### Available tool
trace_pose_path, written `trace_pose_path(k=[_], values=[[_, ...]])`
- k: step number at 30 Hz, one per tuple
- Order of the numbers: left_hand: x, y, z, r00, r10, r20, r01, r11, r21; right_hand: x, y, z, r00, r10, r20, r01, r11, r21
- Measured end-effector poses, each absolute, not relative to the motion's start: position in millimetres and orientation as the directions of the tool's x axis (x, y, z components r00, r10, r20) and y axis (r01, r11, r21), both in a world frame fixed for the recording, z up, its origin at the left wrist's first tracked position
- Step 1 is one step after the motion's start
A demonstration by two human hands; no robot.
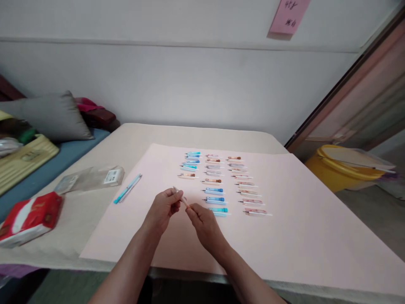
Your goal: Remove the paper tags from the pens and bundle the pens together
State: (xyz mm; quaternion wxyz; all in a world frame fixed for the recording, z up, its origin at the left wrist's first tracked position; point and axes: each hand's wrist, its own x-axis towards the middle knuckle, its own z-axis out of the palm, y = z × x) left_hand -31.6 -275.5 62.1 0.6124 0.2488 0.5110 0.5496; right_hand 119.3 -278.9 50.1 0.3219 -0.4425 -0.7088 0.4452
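- Left hand (167, 205) and right hand (205, 221) pinched one pen (184, 202), near the middle.
- Other pens (214, 190) lay set out — three columns, far middle to right.
- A blue pen (126, 190) lay outside them, left.

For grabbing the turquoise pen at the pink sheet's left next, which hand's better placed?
Probably your left hand: it's nearer the turquoise pen, while your right hand sits farther right. Both hold the pale pen, so the right should keep that.
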Motion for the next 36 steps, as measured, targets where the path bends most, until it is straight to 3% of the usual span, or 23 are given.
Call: trace_pose_path(k=[7,13,19,36], values=[[-32.0,-277.9,66.2,0.014,0.937,-0.349,-0.466,0.315,0.827,120.5,-277.2,49.4,-0.373,0.926,0.065,0.344,0.203,-0.917],[-31.5,-276.3,61.6,-0.116,0.933,-0.342,-0.345,0.285,0.894,119.9,-278.8,51.3,-0.379,0.924,0.052,0.354,0.197,-0.914],[-32.1,-277.0,64.5,-0.008,0.941,-0.338,-0.454,0.297,0.84,119.9,-277.7,50.1,-0.36,0.931,0.063,0.359,0.201,-0.912],[-33.2,-276.3,63.3,-0.085,0.934,-0.347,-0.461,0.272,0.845,119.5,-278.6,49.9,-0.384,0.921,0.061,0.363,0.211,-0.908]])
